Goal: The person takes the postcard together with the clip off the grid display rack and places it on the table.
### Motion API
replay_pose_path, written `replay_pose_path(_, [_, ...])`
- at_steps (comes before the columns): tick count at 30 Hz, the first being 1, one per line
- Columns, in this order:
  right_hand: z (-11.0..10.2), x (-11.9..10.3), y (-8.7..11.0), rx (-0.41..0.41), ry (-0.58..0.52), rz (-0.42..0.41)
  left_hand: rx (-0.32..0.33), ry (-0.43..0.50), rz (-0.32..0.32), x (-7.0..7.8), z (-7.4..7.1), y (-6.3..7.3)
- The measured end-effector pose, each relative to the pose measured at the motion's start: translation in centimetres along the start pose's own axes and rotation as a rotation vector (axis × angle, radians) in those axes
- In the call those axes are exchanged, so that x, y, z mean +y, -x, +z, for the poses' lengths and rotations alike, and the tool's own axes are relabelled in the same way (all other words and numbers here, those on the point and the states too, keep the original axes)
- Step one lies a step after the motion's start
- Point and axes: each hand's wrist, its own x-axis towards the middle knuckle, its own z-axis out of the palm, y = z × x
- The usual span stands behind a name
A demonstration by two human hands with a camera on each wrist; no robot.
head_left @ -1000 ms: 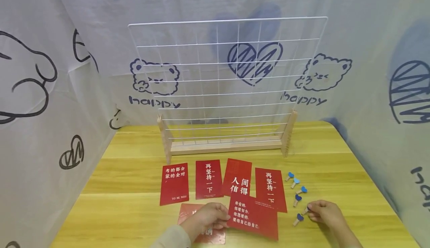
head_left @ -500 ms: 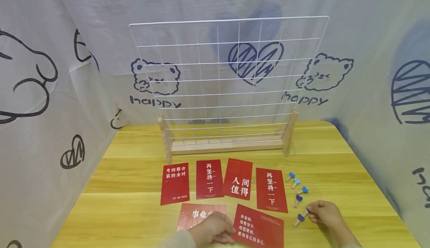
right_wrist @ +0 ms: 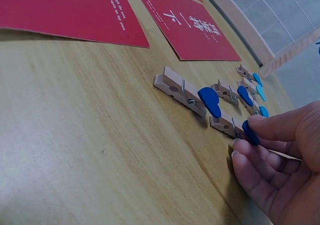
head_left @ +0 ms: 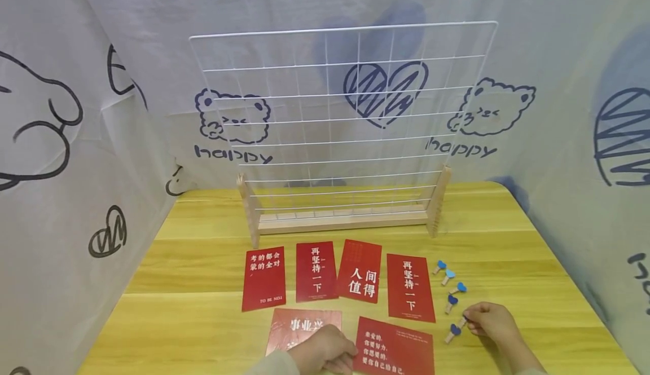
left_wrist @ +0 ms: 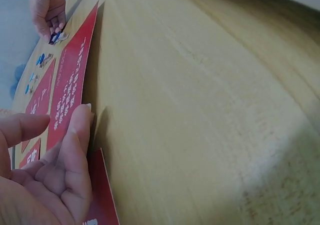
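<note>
In the head view my left hand (head_left: 329, 350) is at the left edge of a red card with white writing (head_left: 393, 345). The left wrist view shows a gap between its thumb and fingers (left_wrist: 80, 135), with a fingertip by the card's near edge. My right hand (head_left: 492, 323) pinches the dark blue heart end of a small wooden clothespin (right_wrist: 227, 125). A second clothespin (right_wrist: 182, 92) with a dark blue heart lies beside it. Several others with blue hearts, such as one clothespin (head_left: 448, 276), lie behind. Partly under my left forearm lies another red card (head_left: 284, 327).
A row of red cards, including one card (head_left: 264, 279) at the left and one card (head_left: 410, 287) at the right, lies before a white wire grid (head_left: 330, 121). Its wooden stand (head_left: 342, 221) rests on the yellow wood-grain table (head_left: 193, 273). Printed cloth (head_left: 40, 223) hangs around.
My left hand has moved right and toward me, lowering the red card onto the table beside the pale red one. My right hand stays at the clothespin.
</note>
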Motion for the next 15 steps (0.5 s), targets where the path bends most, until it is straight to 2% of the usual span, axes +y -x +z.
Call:
replay_pose_path(3, [0.0, -0.1, 0.2, 0.002, 0.033, 0.001, -0.005, -0.014, -0.006, 0.0, -0.1, 0.1])
replay_pose_path(7, [-0.1, -0.3, 0.4, -0.009, 0.11, 0.007, -0.034, -0.05, 0.017, 0.1, -0.3, 0.4])
replay_pose_path(10, [-0.4, -0.5, 0.6, -0.028, 0.203, -0.01, -0.061, -0.077, 0.024, 0.2, -0.6, 0.6])
replay_pose_path(15, [-1.0, -1.8, 0.7, -0.048, 0.422, -0.078, -0.105, -0.079, 0.023, 0.6, -1.4, 0.2])
